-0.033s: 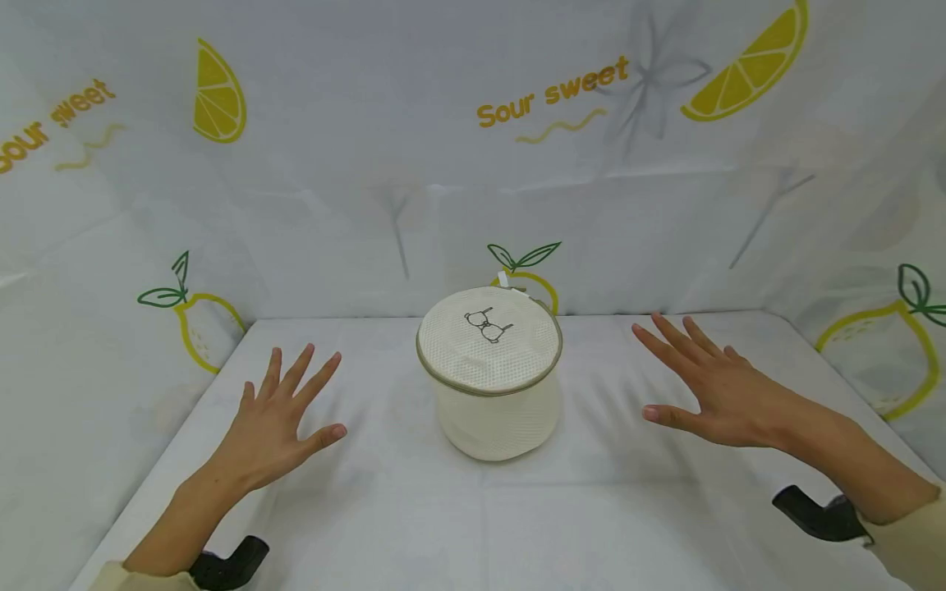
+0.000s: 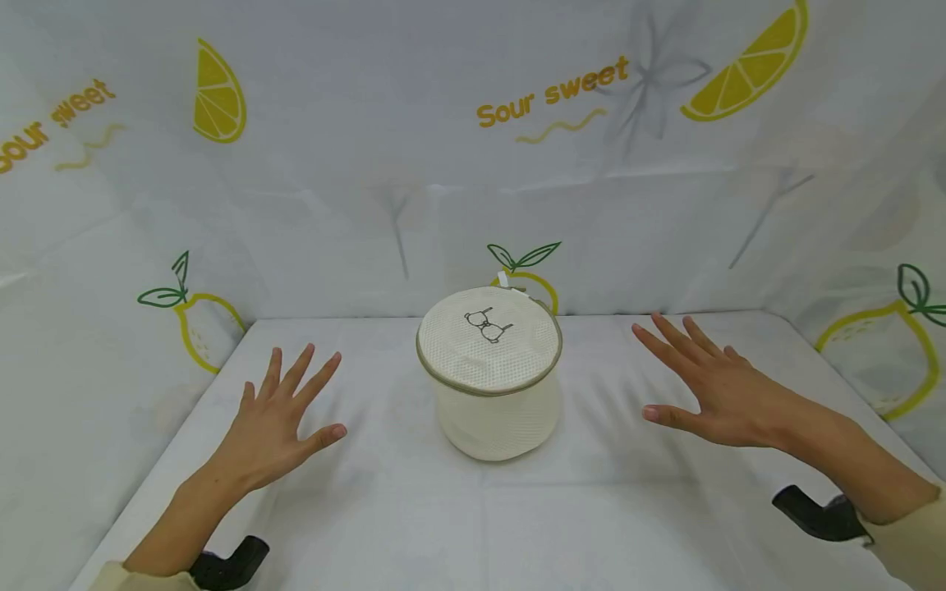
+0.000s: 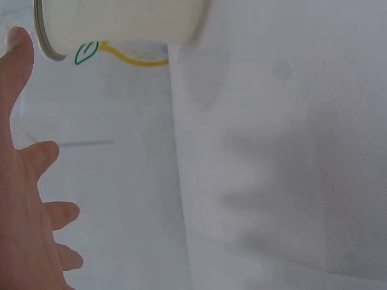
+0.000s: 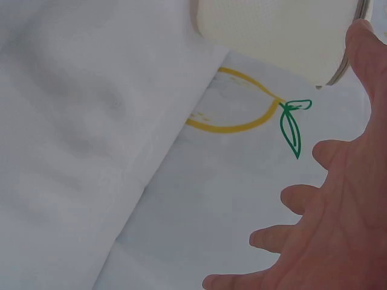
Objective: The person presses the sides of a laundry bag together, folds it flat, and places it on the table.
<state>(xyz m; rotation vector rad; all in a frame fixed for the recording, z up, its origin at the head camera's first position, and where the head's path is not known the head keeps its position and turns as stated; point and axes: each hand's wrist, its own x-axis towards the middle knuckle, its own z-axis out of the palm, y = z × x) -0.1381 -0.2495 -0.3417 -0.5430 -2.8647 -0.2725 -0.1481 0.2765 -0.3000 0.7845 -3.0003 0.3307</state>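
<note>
A cream, drum-shaped mesh laundry bag (image 2: pixel 497 414) stands upright in the middle of the white-covered table. Its round top, edged by an olive-beige zipper (image 2: pixel 488 392), looks closed and bears a small dark bra drawing. To the bag's left, my left hand (image 2: pixel 269 431) hovers over the table with fingers spread, touching nothing. My right hand (image 2: pixel 720 398) is held likewise on the other side, apart from the bag. In the left wrist view the bag (image 3: pixel 121 21) shows at the top edge, and in the right wrist view the bag (image 4: pixel 272 39) appears near the thumb. Its inside is hidden.
White cloth covers the table (image 2: pixel 473 525). Behind it and at both sides hangs a pale curtain (image 2: pixel 325 222) printed with lemons and lettering. A black curved piece (image 2: pixel 231 565) sits at my left wrist, and another black piece (image 2: pixel 820 515) at my right.
</note>
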